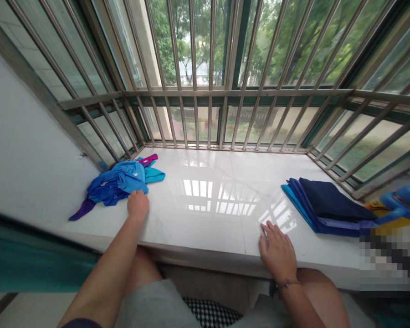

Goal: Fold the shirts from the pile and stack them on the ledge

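A crumpled pile of blue clothes [118, 182] lies at the left end of the white sill, with teal, purple and pink pieces showing at its edges. My left hand [138, 206] is at the pile's near right corner, its fingers curled onto the light blue cloth. On the bare surface to the right, my right hand [278, 250] rests palm down with the fingers stretched out, holding nothing. Beyond it sits a stack of folded clothes [335, 200] in navy, purple and bright blue.
The white glossy sill [205, 228] spans the bay window, and metal bars [210, 118] rise along its back and sides. A blue and yellow object [399, 205] stands at the far right beside the stack. A teal curtain [37, 255] hangs at the lower left.
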The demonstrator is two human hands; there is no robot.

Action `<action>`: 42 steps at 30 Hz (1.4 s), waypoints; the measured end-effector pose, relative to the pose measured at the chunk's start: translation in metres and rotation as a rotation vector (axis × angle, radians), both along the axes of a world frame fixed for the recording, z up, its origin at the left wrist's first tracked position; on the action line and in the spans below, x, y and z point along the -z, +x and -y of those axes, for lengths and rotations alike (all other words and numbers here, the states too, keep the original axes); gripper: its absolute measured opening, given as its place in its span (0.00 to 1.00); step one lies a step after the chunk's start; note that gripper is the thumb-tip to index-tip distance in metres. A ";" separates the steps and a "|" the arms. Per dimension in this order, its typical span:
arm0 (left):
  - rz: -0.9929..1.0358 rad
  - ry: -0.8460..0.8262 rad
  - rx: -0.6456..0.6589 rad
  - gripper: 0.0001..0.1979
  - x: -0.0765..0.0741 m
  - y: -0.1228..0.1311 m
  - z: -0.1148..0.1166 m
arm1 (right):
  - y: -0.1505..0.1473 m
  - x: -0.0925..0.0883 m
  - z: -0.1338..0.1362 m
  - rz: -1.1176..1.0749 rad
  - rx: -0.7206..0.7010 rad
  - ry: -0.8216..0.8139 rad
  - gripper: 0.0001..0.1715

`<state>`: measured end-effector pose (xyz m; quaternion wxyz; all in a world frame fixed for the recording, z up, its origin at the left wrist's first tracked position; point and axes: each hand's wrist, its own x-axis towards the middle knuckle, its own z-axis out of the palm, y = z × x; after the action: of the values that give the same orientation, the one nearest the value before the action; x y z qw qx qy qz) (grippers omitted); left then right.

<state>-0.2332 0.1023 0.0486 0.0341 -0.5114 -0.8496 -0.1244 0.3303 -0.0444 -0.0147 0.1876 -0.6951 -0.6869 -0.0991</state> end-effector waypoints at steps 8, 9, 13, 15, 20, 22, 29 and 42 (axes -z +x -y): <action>0.308 0.027 0.535 0.08 0.007 0.127 0.038 | 0.000 0.001 -0.001 -0.011 -0.017 0.025 0.28; 0.414 0.032 0.697 0.07 0.010 0.159 0.052 | 0.000 0.001 -0.001 -0.019 -0.021 0.025 0.27; 0.821 0.026 1.170 0.03 0.013 0.281 0.125 | 0.004 0.000 0.001 -0.071 -0.060 0.004 0.30; 0.973 -0.020 1.334 0.06 0.007 0.325 0.161 | 0.005 0.002 0.005 -0.099 -0.141 -0.033 0.35; 1.084 -0.302 1.867 0.12 -0.014 0.360 0.212 | 0.005 0.017 0.021 -0.092 -0.328 -0.128 0.33; 1.056 -0.279 1.845 0.14 -0.018 0.344 0.207 | 0.005 0.020 0.027 -0.100 -0.365 -0.138 0.30; 0.470 -0.013 0.875 0.20 0.007 0.219 0.125 | 0.010 0.000 0.040 -0.304 -0.416 -0.162 0.32; 0.065 -0.214 0.486 0.27 -0.007 0.083 0.045 | 0.034 -0.019 0.043 -0.449 -0.293 -0.144 0.29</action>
<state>-0.1505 0.0571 0.0556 -0.0784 -0.6968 -0.7109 -0.0545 0.3647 -0.0874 0.0047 0.2976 -0.6044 -0.7266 0.1345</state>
